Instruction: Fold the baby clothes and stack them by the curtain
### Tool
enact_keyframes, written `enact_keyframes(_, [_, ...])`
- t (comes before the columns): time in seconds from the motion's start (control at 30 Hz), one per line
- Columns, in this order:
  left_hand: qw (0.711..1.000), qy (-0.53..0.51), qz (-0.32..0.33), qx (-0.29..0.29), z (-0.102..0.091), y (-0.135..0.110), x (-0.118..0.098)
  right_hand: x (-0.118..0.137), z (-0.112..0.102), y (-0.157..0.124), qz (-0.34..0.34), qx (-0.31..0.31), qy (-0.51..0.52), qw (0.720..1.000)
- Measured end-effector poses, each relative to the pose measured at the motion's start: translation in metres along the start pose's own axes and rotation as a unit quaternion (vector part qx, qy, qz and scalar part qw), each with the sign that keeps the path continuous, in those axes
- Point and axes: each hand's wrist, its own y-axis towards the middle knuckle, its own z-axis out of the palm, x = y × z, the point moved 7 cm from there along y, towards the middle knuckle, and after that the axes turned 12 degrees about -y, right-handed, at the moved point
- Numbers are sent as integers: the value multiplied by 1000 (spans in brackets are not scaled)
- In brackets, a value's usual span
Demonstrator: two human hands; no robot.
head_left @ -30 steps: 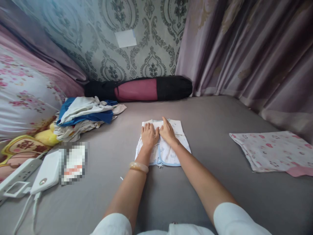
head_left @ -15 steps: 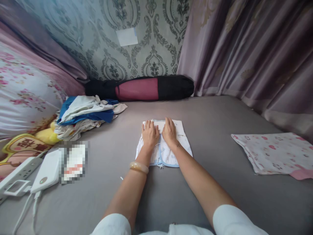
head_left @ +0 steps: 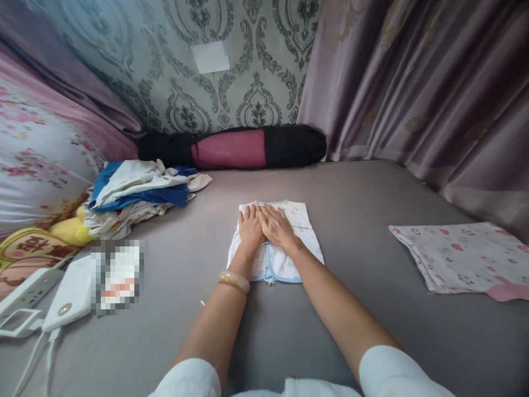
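A small white baby shirt (head_left: 289,264) with blue trim, a faint print and tie strings lies folded on the grey sheet in front of me. My left hand (head_left: 250,229) rests flat on its upper left part, fingers stretched out. Beside it, my right hand (head_left: 276,225) lies flat on the upper middle of the shirt, its fingertips touching or overlapping the left fingers. Neither hand grips the cloth. Part of the shirt is hidden beneath both hands.
On the right lies a folded pink-patterned cloth (head_left: 458,256). A pile of clothes (head_left: 140,187) sits at the left, near a power strip (head_left: 33,289) and a white device with cables (head_left: 70,292). A long black and pink bag (head_left: 231,149) lies along the wall.
My right hand has moved left and turned flatter, from a curled pose on the shirt to lying against my left hand. The left hand stays in nearly the same place.
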Motion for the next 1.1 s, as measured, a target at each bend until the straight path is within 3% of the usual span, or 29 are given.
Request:
enact_keyframes(0.17, [1000,15,3,-9,-4,-2,0,-3,2,2,13,44,-9,999])
enact_keyframes(0.47, [985,-66,2,-159,-16,-1,11,-4,-4,-1,-1,24,-54,998])
enact_keyframes(0.6, [991,-46,-5,-124,-10,-1,10,-2,-4,-6,-23,30,-86,996])
enact_keyframes(0.73, [994,-33,-10,-103,-8,-2,9,-3,-3,-6,-4,31,-104,994])
enact_keyframes(0.93, [992,-37,-17,-121,-11,-2,10,-5,-1,-6,14,22,-114,993])
enact_keyframes(1.1, [981,-54,-53,-179,-19,-4,18,-7,-3,-7,37,-5,-120,992])
